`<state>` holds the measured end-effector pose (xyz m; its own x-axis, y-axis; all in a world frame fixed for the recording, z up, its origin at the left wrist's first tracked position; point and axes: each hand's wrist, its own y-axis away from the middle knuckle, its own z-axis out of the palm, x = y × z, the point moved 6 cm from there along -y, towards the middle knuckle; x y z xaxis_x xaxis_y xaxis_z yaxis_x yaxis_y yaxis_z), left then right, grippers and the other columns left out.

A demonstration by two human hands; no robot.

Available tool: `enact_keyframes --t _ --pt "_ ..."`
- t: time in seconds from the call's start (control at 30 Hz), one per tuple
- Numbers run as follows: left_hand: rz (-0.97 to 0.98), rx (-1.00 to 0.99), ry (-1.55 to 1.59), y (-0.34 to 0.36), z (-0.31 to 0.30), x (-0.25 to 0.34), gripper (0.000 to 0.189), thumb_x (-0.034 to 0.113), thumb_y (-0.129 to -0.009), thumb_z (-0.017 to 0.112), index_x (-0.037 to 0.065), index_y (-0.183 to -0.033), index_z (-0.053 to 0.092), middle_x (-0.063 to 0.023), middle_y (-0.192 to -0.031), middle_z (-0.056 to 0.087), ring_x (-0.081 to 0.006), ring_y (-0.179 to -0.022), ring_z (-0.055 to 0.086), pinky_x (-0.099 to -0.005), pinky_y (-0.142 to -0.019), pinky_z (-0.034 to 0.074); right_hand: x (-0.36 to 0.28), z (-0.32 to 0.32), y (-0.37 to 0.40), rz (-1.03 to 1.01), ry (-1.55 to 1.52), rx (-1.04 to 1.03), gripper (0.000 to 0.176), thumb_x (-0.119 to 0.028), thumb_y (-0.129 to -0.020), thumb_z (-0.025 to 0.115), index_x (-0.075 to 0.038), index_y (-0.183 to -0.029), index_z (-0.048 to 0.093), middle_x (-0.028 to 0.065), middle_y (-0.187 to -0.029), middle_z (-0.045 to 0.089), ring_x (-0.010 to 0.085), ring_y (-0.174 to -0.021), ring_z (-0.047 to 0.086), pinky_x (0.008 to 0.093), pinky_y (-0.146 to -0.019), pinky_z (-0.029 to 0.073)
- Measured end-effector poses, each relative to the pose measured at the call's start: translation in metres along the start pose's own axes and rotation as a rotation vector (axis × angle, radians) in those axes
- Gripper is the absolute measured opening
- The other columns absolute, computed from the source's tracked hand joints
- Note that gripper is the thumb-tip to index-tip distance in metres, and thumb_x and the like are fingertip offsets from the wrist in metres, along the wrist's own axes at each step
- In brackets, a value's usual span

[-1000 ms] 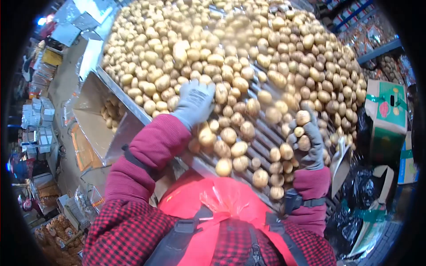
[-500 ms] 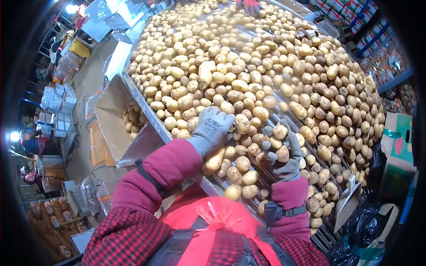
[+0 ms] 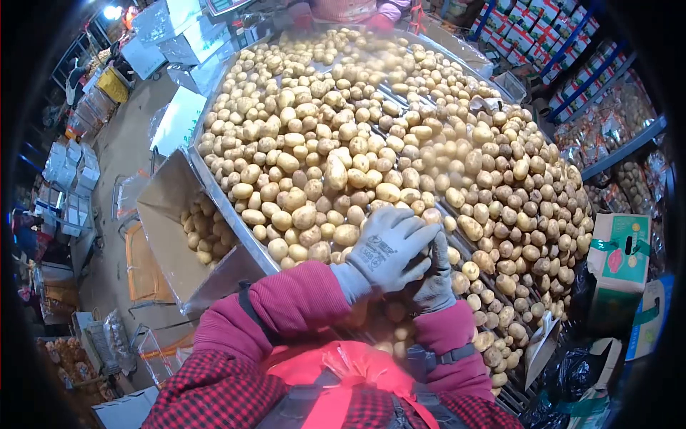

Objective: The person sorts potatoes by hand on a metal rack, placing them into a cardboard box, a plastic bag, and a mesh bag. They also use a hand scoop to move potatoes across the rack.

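Observation:
Both hands wear grey work gloves and are cupped together low over the near edge of the potato heap. My left hand (image 3: 389,252) lies uppermost, its fingers curved towards my right hand (image 3: 437,279), whose fingers rise against them. Whatever lies between the palms is hidden, apart from a dark brownish patch. Loose potatoes (image 3: 346,234) surround the gloves on a metal-edged sorting table (image 3: 243,250). More potatoes, blurred, show below the wrists near the red apron (image 3: 314,361).
Left of the table stands an open carton (image 3: 161,214) with potatoes inside. Across the heap is another person (image 3: 343,10) with red gloves. A green-and-white box (image 3: 618,250) and black plastic bags (image 3: 582,368) are at the right. Metal bars show beneath the potatoes.
My hands have come together, the left moving right over the right. Potatoes visible in my right hand before are now hidden. The view has tilted up, showing more of the person opposite.

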<state>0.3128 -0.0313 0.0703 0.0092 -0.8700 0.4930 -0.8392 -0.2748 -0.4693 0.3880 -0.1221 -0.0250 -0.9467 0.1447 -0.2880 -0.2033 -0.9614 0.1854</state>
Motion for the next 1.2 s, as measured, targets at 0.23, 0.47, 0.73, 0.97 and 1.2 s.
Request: enact_keyframes --t 0.23,0.47,0.73,0.97,1.2 --pt "0.027 0.002 0.05 -0.01 -0.015 -0.019 0.082 0.053 -0.084 0.073 0.006 -0.147 0.051 -0.0244 -0.145 0.051 -0.0438 -0.137 0.047 -0.053 -0.114 0.035 0.004 0.02 -0.031 -0.123 0.071 -0.046 0.063 -0.058 -0.103 0.051 -0.016 -0.15 0.045 0.0103 -0.143 0.056 0.0258 -0.128 0.055 0.044 -0.105 0.048" --pt "-0.423 -0.118 -0.523 0.024 0.014 -0.112 0.097 0.058 -0.079 0.076 0.011 -0.155 0.039 -0.0258 -0.155 0.035 -0.0441 -0.119 0.053 -0.0517 -0.101 0.042 -0.03 -0.001 -0.038 -0.106 -0.094 0.01 0.063 -0.058 -0.102 0.053 -0.012 -0.145 0.049 0.02 -0.137 0.06 0.0312 -0.109 0.067 0.0369 -0.072 0.062" --pt "-0.713 -0.079 -0.642 -0.016 0.036 -0.166 0.078 0.056 -0.087 0.069 0.029 -0.155 0.043 -0.0106 -0.168 0.024 -0.0466 -0.139 0.039 -0.0687 -0.112 0.024 -0.037 -0.018 -0.038 -0.048 -0.154 0.117 0.062 -0.062 -0.1 0.05 -0.019 -0.144 0.053 0.0145 -0.135 0.062 0.0288 -0.104 0.067 0.0306 -0.06 0.057" --pt "-0.643 0.109 -0.531 -0.075 0.037 -0.246 0.067 0.053 -0.089 0.067 0.029 -0.15 0.051 -0.004 -0.167 0.032 -0.044 -0.126 0.052 -0.0698 -0.111 0.026 -0.037 -0.013 -0.042 -0.088 -0.015 0.204 0.07 -0.062 -0.105 0.036 -0.008 -0.149 0.046 0.0202 -0.139 0.061 0.0276 -0.096 0.07 0.0308 -0.062 0.058" --pt "-0.602 0.105 -0.664 -0.158 0.029 -0.36 0.046 0.052 -0.092 0.061 0.033 -0.133 0.064 -0.0071 -0.154 0.044 -0.0378 -0.132 0.051 -0.0605 -0.104 0.043 -0.033 -0.029 -0.042 -0.142 0.038 0.257 0.077 -0.068 -0.101 0.035 -0.007 -0.148 0.047 0.024 -0.14 0.058 0.0321 -0.106 0.068 0.0396 -0.082 0.06"
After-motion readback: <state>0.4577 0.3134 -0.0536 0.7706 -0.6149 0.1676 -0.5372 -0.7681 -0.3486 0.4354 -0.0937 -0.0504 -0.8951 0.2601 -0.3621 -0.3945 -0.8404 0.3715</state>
